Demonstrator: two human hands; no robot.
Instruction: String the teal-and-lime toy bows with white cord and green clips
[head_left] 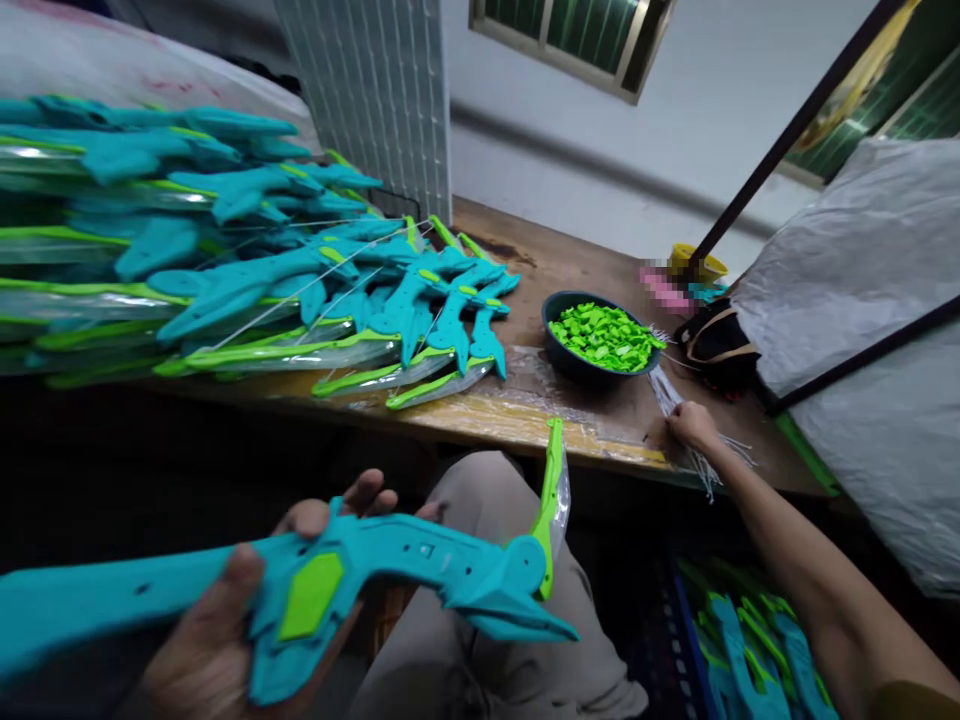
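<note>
In my left hand is a teal plastic toy bow with a lime-green inlay, held over my lap. One lime-green limb with a clear strip points up from its right end. The other end runs out of view at the left edge. My right hand reaches to the table, fingers closed on a bundle of white strings that lies across the table edge. Left of that hand, a dark bowl holds many small lime-green plastic pieces.
A large pile of similar toy bows covers the left of the wooden table. A crate of teal and green parts stands low at right. A dark pole, a black pouch and white sheeting flank the right side.
</note>
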